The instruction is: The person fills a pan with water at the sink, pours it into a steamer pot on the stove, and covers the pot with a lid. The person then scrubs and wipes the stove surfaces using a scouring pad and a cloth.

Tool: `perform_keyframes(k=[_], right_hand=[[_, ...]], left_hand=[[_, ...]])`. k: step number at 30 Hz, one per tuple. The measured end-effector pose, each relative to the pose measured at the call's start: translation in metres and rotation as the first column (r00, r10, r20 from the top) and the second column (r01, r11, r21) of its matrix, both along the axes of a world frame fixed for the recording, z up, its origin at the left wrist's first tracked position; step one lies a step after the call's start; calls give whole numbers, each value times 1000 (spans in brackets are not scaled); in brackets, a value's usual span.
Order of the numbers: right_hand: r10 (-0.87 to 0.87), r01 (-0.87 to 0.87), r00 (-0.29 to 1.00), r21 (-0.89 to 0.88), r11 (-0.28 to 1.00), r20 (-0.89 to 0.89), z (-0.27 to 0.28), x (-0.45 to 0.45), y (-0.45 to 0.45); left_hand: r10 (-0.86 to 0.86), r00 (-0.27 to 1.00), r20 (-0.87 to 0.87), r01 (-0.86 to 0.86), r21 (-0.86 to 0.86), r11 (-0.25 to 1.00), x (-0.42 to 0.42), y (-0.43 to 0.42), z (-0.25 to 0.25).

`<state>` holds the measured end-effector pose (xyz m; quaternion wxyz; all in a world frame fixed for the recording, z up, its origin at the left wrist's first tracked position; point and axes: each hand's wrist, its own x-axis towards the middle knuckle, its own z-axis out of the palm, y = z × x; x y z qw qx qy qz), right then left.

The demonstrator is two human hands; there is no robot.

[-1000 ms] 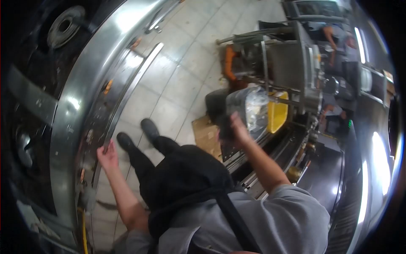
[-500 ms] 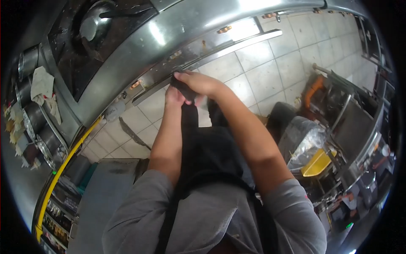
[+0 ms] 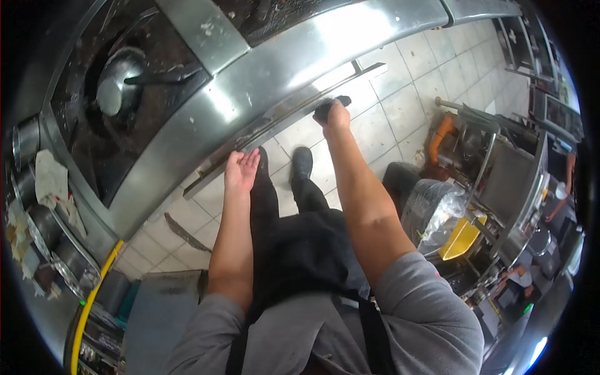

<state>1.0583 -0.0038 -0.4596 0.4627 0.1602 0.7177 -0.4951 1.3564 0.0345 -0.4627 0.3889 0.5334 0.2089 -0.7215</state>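
My right hand (image 3: pixel 338 117) is closed around a crumpled dark cloth (image 3: pixel 324 111), held out over the tiled floor near the front edge of the steel stove (image 3: pixel 275 65). Parts of the cloth stick out on both sides of the fingers. Lower and to the left, my left hand (image 3: pixel 241 170) is palm up with its fingers stretched, holding nothing. It is close to the metal rail (image 3: pixel 212 174) along the stove front. On a burner at upper left rests a shiny round metal pan or ladle (image 3: pixel 119 87) with a dark handle.
A pale rag (image 3: pixel 51 178) hangs by several metal containers (image 3: pixel 44 222) at far left. A yellow hose or pipe (image 3: pixel 94 294) runs beside a grey cabinet (image 3: pixel 156 319). To the right are a plastic-wrapped bundle (image 3: pixel 434 209), a yellow container (image 3: pixel 461 239) and an orange pipe (image 3: pixel 441 136).
My hands, together on the dark cloth before, are now apart. The left let go and opened; the right carried the cloth to the right. The view shifted, showing more of the stove and my shoes.
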Motion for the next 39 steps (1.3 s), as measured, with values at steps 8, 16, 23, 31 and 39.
perform_keyframes(k=[8, 16, 23, 31, 39], right_hand=[[-179, 182, 983, -116, 977, 31, 28, 23, -21], [102, -77, 993, -348, 934, 53, 7, 10, -58], [428, -326, 884, -410, 852, 187, 121, -49, -6], [569, -562, 822, -125, 818, 32, 195, -49, 152], [810, -678, 587, 552, 485, 10, 176, -112, 498]], left_hand=[[-37, 996, 81, 43, -76, 996, 3, -9, 6], [-371, 887, 274, 443, -280, 852, 18, -54, -2], [-655, 282, 701, 954, -134, 267, 78, -16, -5], [-665, -9, 747, 1000, -4, -19, 55, 34, 95], [-346, -610, 713, 744, 365, -559, 16, 58, 233]])
